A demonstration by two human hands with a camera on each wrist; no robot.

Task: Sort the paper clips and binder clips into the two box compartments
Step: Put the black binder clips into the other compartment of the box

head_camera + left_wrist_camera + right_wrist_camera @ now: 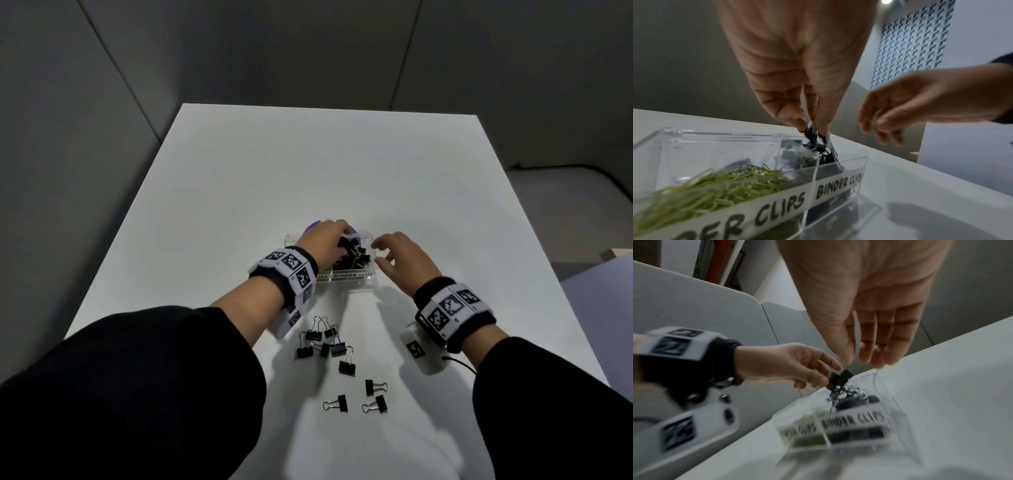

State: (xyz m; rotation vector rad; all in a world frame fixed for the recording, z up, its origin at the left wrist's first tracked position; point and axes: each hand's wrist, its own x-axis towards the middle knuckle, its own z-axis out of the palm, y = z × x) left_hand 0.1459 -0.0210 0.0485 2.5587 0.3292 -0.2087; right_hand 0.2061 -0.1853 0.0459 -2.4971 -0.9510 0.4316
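Observation:
A clear two-compartment box [371, 274] [840, 164] [885, 395] stands mid-table, labelled for paper clips and binder clips. Green paper clips [719, 180] fill its left side, black binder clips [356, 262] its right. My left hand [325, 240] [813, 128] [818, 374] hovers over the binder side and pinches black binder clips [813, 138] [839, 379] between thumb and fingers. My right hand [394, 253] [885, 120] [865, 356] floats just right of the box, fingers relaxed, holding nothing. Several loose binder clips [325, 342] lie on the table in front of the box.
The white table [308, 171] has its near-left edge under my left forearm. Three more binder clips [375, 394] lie nearest me. A purple round thing [317, 224] peeks out behind the box. Grey partition walls surround the table.

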